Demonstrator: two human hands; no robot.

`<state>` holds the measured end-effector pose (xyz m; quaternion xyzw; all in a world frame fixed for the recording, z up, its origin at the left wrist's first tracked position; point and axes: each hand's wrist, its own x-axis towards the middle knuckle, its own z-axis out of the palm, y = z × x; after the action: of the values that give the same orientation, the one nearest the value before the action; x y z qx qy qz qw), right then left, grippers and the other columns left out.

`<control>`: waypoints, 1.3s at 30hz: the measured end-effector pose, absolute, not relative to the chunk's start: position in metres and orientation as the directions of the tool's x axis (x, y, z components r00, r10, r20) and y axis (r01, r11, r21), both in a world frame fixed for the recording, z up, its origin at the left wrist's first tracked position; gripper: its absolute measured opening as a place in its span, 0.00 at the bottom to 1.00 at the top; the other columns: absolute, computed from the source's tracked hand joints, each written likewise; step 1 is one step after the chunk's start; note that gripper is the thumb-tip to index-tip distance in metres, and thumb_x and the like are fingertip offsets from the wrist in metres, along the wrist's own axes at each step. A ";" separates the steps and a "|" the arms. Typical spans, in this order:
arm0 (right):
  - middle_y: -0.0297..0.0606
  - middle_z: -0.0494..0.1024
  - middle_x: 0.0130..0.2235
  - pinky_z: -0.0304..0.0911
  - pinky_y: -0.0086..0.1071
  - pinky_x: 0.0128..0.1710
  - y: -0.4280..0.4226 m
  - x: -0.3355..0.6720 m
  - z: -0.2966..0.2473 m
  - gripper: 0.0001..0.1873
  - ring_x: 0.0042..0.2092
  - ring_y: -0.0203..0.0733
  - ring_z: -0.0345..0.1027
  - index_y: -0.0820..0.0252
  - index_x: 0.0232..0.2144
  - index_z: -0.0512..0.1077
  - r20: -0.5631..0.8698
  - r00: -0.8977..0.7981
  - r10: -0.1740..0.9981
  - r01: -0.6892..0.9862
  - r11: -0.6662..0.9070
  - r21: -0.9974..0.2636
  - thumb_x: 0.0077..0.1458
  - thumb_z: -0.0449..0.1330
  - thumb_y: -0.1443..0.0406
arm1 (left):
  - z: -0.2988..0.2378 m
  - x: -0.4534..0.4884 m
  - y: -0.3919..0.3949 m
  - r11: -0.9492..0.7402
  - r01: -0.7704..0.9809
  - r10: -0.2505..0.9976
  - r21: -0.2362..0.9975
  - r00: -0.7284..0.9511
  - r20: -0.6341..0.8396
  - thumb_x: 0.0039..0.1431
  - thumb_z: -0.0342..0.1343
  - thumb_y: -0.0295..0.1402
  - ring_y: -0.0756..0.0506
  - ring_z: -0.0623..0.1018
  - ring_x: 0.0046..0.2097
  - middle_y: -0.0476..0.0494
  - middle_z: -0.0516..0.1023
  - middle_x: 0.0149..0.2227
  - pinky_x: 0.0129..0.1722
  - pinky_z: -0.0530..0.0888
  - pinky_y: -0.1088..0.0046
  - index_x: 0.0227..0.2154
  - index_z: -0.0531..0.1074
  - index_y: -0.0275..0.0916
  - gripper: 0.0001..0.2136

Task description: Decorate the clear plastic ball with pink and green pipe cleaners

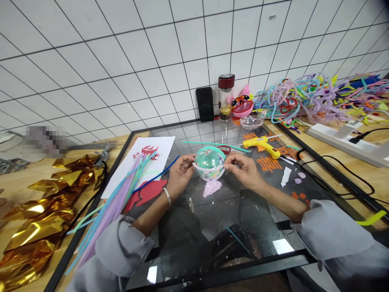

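Both my hands hold a clear plastic ball [209,164] with green and coloured bits inside, just above a black glass-topped work surface [212,219]. My left hand [179,174] grips its left side and my right hand [243,169] grips its right side, fingers pinched at a thin pale pipe cleaner wrapped round the ball's rim. A pink scrap [212,187] lies right under the ball. A yellow glue gun [261,144] rests just beyond my right hand.
A bundle of pastel pipe cleaners [112,207] and a white sheet with red cutouts [146,160] lie to the left, gold foil [36,227] further left. At the back stand a phone [204,104], a jar [226,97], a clear half shell [252,121] and a pipe cleaner pile [316,97]. A power strip [343,140] and cables lie right.
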<state>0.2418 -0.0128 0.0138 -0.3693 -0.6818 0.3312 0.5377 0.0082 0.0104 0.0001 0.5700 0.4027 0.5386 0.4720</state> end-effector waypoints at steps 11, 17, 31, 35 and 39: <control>0.32 0.66 0.27 0.54 0.31 0.32 -0.017 0.253 0.030 0.15 0.31 0.35 0.58 0.60 0.26 0.66 0.433 -0.335 0.837 0.216 0.515 -0.829 0.60 0.58 0.57 | -0.002 0.011 0.006 -0.346 0.086 0.935 0.934 0.115 0.336 0.51 0.56 0.29 0.44 0.79 0.50 0.36 0.77 0.51 0.51 0.74 0.65 0.39 0.68 0.37 0.11; 0.31 0.64 0.27 0.53 0.30 0.30 -0.028 0.252 0.046 0.15 0.30 0.35 0.56 0.59 0.27 0.65 0.375 -0.398 0.838 0.178 0.471 -0.864 0.61 0.57 0.56 | 0.011 0.004 -0.007 -0.568 0.348 0.811 0.746 0.085 0.578 0.41 0.46 0.20 0.42 0.74 0.57 0.38 0.74 0.53 0.56 0.71 0.59 0.42 0.68 0.38 0.21; 0.30 0.60 0.27 0.51 0.30 0.30 -0.048 0.223 0.089 0.15 0.30 0.34 0.54 0.58 0.27 0.61 0.280 -0.507 0.815 0.268 0.458 -0.847 0.65 0.53 0.58 | 0.075 0.015 -0.068 -0.712 0.702 0.379 -0.024 0.413 0.828 0.59 0.55 0.29 0.43 0.77 0.46 0.46 0.82 0.39 0.60 0.56 0.54 0.41 0.74 0.39 0.08; 0.31 0.62 0.29 0.53 0.31 0.32 -0.055 0.217 0.092 0.14 0.32 0.36 0.56 0.57 0.28 0.60 0.293 -0.535 0.792 0.352 0.525 -0.775 0.67 0.49 0.60 | 0.063 0.014 -0.064 -0.732 0.681 0.427 0.027 0.427 0.797 0.63 0.53 0.27 0.46 0.77 0.38 0.47 0.82 0.33 0.52 0.63 0.61 0.40 0.75 0.38 0.07; 0.33 0.62 0.30 0.55 0.31 0.33 -0.055 0.214 0.081 0.15 0.33 0.37 0.57 0.57 0.29 0.60 0.264 -0.522 0.811 0.354 0.488 -0.797 0.67 0.48 0.57 | 0.059 0.016 -0.067 -0.748 0.508 0.649 0.427 0.425 0.631 0.67 0.48 0.30 0.49 0.74 0.31 0.43 0.79 0.30 0.33 0.67 0.73 0.39 0.76 0.36 0.11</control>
<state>0.2137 -0.0548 0.0814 -0.3645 -0.7989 0.3506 0.3254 0.0159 -0.0672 0.0593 0.8398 0.3444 0.4108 0.0857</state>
